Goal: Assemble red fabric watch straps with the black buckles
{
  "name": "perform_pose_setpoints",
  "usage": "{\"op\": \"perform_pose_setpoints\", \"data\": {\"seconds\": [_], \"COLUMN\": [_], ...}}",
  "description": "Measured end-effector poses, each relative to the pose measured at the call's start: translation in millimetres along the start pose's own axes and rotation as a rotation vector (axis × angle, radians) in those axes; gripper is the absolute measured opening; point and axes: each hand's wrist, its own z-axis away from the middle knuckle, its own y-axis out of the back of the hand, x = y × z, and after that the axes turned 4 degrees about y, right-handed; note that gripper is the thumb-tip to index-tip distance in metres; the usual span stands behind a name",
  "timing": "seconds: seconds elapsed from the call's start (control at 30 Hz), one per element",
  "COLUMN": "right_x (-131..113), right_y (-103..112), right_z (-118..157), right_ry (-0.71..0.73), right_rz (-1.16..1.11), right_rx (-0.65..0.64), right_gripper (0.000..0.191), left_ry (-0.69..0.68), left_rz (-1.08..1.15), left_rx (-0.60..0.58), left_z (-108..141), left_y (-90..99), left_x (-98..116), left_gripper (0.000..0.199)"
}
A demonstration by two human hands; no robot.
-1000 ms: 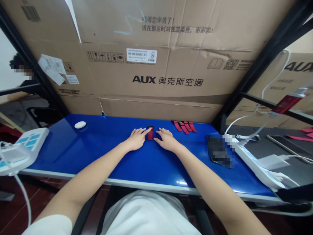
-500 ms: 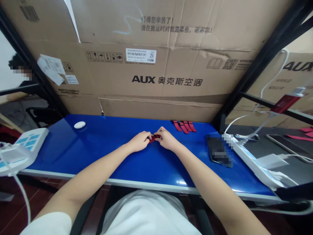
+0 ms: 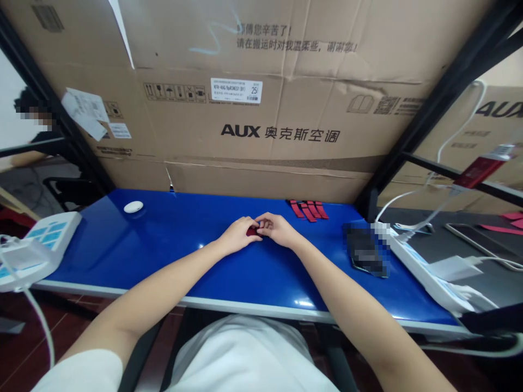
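Both of my hands meet over the middle of the blue table (image 3: 163, 239). Between them is a small dark red strip (image 3: 253, 231), mostly covered by fingers, so its full shape is hidden. My left hand (image 3: 239, 235) is closed on the strip from the left, thumb in front. From the right, my right hand (image 3: 277, 228) pinches at its other end with bent fingers. Beyond my right hand, several red strips with black ends (image 3: 308, 210) lie side by side near the cardboard.
A large cardboard panel (image 3: 183, 130) stands along the back. A white oval object (image 3: 133, 207) lies at back left. Power strips flank the table, left (image 3: 57, 234) and right (image 3: 429, 277). A dark, partly blurred object (image 3: 365, 250) lies at right. A person (image 3: 36, 120) is at far left.
My left hand has shifted slightly right, its fingers now reaching over the red strip to meet my right hand. The right fingers have curled differently, and less of the strip shows.
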Motion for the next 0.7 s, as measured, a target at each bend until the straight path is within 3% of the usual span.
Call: {"op": "perform_pose_setpoints", "data": {"seconds": [0.13,0.23,0.37,0.57,0.7], "right_x": [1,-3,-11,-15,-20], "right_y": [7,11,6,8,10], "right_z": [1,3,4,4,6], "right_ry": [-0.059,-0.049,0.003,0.12,0.16], "right_rz": [-0.237,-0.264,-0.1,0.109,0.221], "right_rx": [0.021,0.075,0.01,-0.021,0.041], "right_gripper": [0.031,0.032,0.032,0.021,0.022], "left_ry": [-0.086,-0.093,-0.112,-0.257,-0.342], "left_rz": [-0.062,-0.068,-0.1,-0.184,-0.193], "left_rx": [0.023,0.075,0.106,0.092,0.116], "left_z": [4,7,9,10,10], "left_y": [8.5,16.0,22.2,24.0,22.6], "left_x": [6,10,8,7,7], "left_gripper": [0.028,0.028,0.028,0.027,0.026]}}
